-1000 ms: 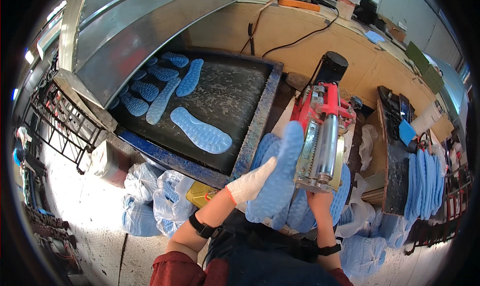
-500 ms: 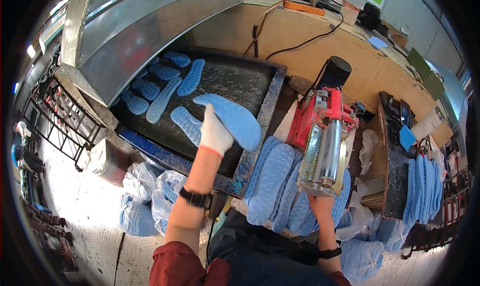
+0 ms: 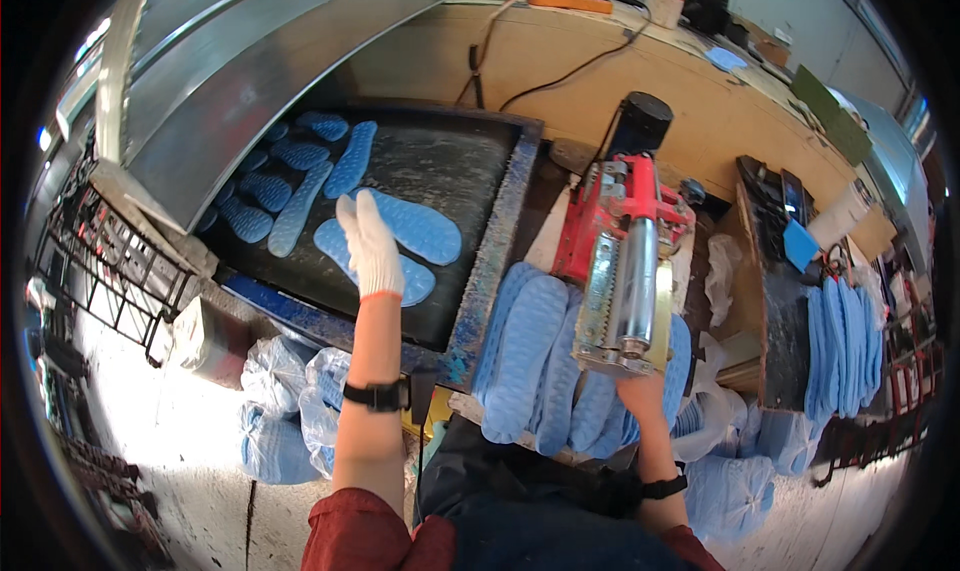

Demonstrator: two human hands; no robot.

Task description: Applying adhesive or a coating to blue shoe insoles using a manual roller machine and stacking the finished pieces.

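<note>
My left hand (image 3: pixel 372 248), in a white glove with an orange cuff, hovers over a black conveyor bed (image 3: pixel 430 156) with its fingers stretched out and nothing in them. Just beneath and beside it lie two blue textured insoles: one (image 3: pixel 418 229) reaching to the right, another (image 3: pixel 410 283) partly covered by the glove. Several more blue insoles (image 3: pixel 298 211) rest farther left, some under the metal hood. My bare right hand (image 3: pixel 642 393) is at the front underside of a red machine with a metal roller (image 3: pixel 632 301). The machine hides its fingers.
Stacked blue insoles (image 3: pixel 525 356) stand in front of the machine. Another bunch (image 3: pixel 843 346) hangs by a dark board at the right. A sheet-metal hood (image 3: pixel 260 81) overhangs the bed's left side. Plastic bags of insoles (image 3: pixel 275 441) sit on the floor; a black cable (image 3: pixel 580 86) runs behind.
The insole that my left hand held now lies on the conveyor bed. That hand has let go and shifted left, fingers extended. My right hand stays at the machine.
</note>
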